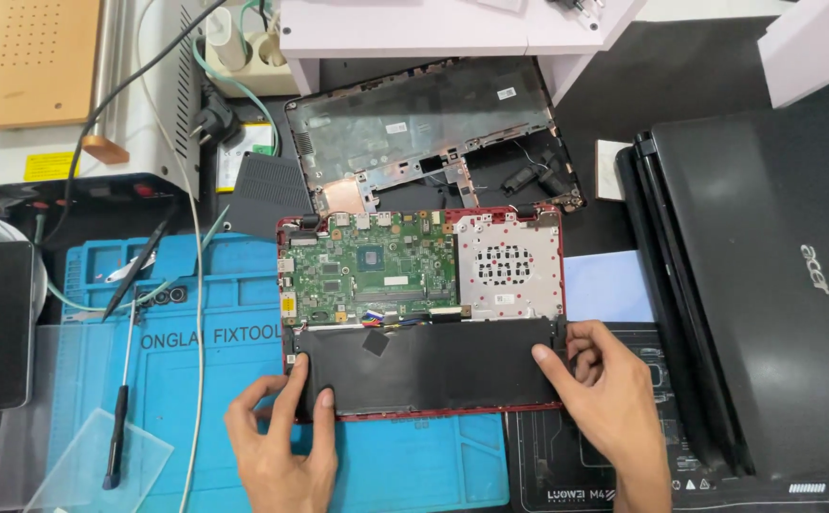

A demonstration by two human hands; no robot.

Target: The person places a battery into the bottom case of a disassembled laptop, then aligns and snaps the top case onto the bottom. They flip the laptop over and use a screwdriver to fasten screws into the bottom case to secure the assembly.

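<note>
Two hands grasp one black battery (429,366), seated along the 6 o'clock edge of an opened red laptop (421,309). Left hand (277,446) grips its 9 o'clock end; right hand (604,399) its 3 o'clock end. Green board (372,269) lies at 12 o'clock of the battery. Blue mat (196,361) underneath; screwdriver (115,446) at 9 o'clock; closed black laptops (766,266) at 3 o'clock.

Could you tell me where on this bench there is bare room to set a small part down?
The blue mat is bare between the screwdriver and the left hand, and again below the red laptop between both hands. A pale sheet right of the laptop is free too. Behind it is crowded: bottom cover, plugs and cables. Closed laptops fill the right.
</note>
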